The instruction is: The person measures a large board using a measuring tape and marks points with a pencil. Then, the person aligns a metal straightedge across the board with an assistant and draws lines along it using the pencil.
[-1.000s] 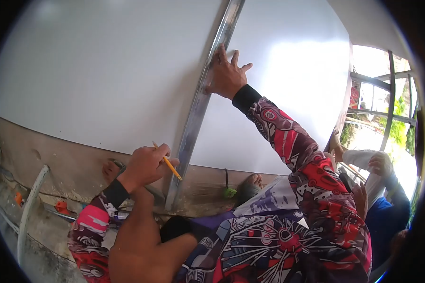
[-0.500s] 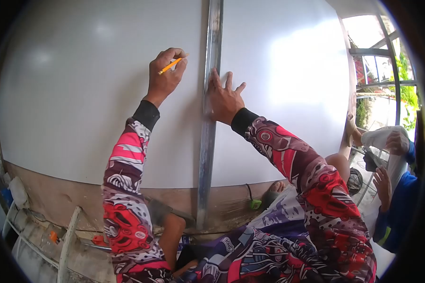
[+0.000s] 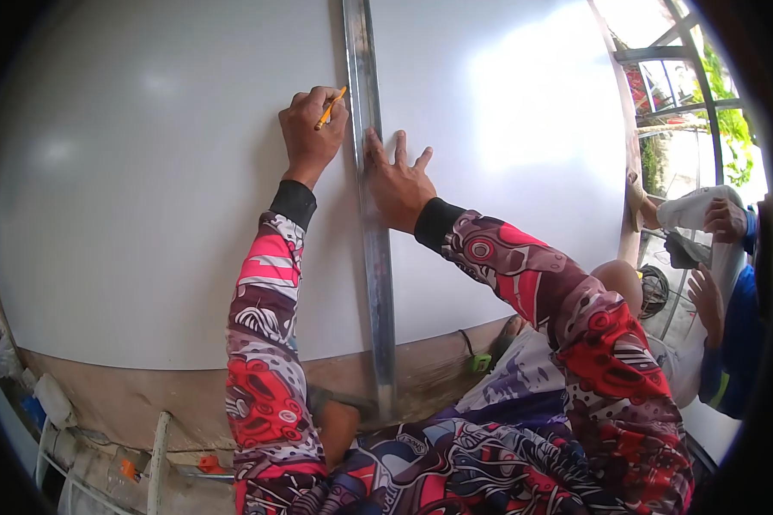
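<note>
left hand point(image 3: 311, 130) holds pencil point(image 3: 330, 109); shirt lettering point(image 3: 415, 444) too blurred

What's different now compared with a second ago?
The left hand has moved up the white panel, bringing the pencil from near the metal bar's lower end to higher beside its left edge. Nothing was newly grasped or let go. The right hand stays spread against the bar.

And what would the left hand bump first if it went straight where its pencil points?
The left hand would probably meet the metal bar; its pencil ends close beside the bar, maybe touching.
</note>
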